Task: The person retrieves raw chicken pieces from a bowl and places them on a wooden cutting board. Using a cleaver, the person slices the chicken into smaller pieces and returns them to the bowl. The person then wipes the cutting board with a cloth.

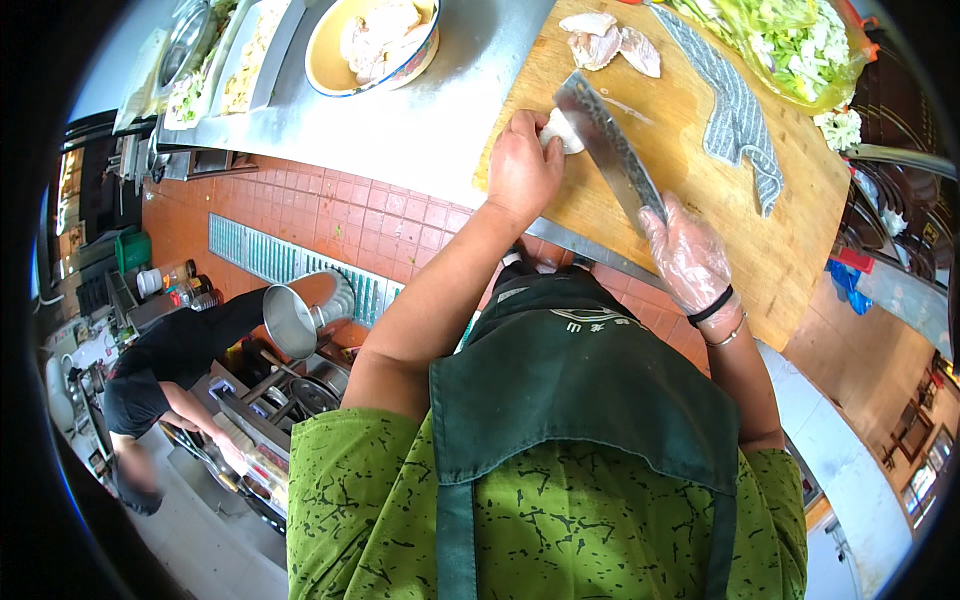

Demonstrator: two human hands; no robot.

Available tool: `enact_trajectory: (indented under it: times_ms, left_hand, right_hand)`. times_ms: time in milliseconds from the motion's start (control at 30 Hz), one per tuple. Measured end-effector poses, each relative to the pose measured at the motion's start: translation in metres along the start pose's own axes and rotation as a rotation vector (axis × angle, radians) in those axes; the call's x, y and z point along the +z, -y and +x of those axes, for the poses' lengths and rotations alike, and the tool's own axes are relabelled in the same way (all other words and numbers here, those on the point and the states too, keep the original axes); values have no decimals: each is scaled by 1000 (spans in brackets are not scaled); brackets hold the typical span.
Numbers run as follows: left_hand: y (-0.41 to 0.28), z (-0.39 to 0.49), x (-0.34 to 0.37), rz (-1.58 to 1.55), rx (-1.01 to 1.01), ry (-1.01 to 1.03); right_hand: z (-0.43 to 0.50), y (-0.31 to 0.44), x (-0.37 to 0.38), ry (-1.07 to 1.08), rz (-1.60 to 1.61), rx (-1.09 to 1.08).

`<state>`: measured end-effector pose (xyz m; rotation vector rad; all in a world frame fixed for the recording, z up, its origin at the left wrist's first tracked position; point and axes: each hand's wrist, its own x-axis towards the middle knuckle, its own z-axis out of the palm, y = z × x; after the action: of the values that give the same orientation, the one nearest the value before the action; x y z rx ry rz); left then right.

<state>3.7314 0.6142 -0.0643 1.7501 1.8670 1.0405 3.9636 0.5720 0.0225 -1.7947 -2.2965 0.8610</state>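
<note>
My left hand [527, 163] pins a pale piece of raw poultry [562, 133], apparently chicken wing, near the left edge of a wooden cutting board [795, 255]. In a clear plastic glove, my right hand [688, 255] grips the handle of a broad-bladed cleaver [611, 142]. The blade slants up and left across the board, its far end right beside the held piece; whether it touches cannot be seen. Several raw wing pieces [596, 49] lie together beyond the cleaver tip. On the board's right side rests a crumpled grey striped cloth [739, 124].
A yellow enamel bowl [324, 64] with raw poultry stands on the steel counter [420, 135] at left. Beyond it are trays [274, 56] of chopped food. Chopped greens fill a yellow plastic bag [832, 90]. Behind, at lower left, a person [161, 360] works near a metal bucket [289, 322].
</note>
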Motion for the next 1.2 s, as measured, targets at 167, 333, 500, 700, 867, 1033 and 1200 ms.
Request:
enact_trajectory:
  times_ms: [167,333,500,700,867,1033,1200]
  left_hand:
    - [1,0,0,-6,4,3]
    - [3,0,2,6,43,1]
    - [3,1,2,-13,18,-4]
    - [2,-3,-3,-110,67,-83]
    - [3,-20,-11,178,451,17]
    - [5,-36,-13,100,535,155]
    - [6,-39,-13,86,549,186]
  right_hand:
    - [9,8,3,100,-61,2]
    - [46,29,11,14,4,-87]
    - [81,42,24,-79,46,-135]
    - [53,12,13,-42,417,18]
    - [11,-3,-5,-54,428,60]
    - [-12,0,-16,33,29,59]
    - [-6,7,-17,87,-87,-7]
